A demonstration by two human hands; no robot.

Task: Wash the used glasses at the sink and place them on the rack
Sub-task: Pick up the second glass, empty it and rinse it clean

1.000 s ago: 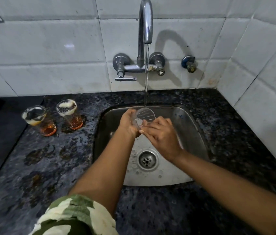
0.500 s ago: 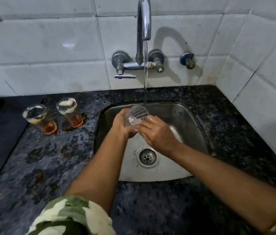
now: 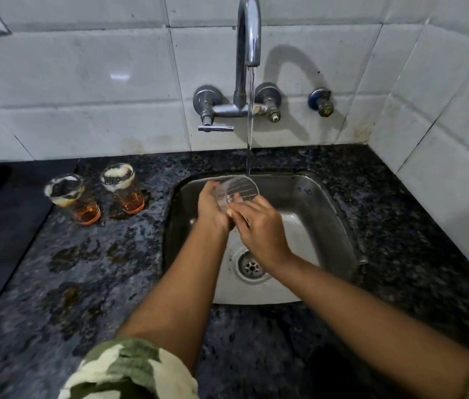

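A clear ribbed glass is held tilted over the steel sink, its mouth facing the far side under the running stream from the tap. My left hand grips the glass from the left. My right hand touches its lower side with the fingertips. Two used glasses stand on the counter left of the sink, with foam at the rim and brown liquid at the bottom: the left dirty glass and the right dirty glass. No rack is in view.
Dark speckled stone counter surrounds the sink, wet with stains on the left. The drain lies below my right wrist. White tiled walls stand behind and to the right. A tap lever and a blue valve project from the wall.
Both hands with the glass have shifted slightly left and up under the stream. The glass has turned a little in my hands. The two dirty glasses have not moved.
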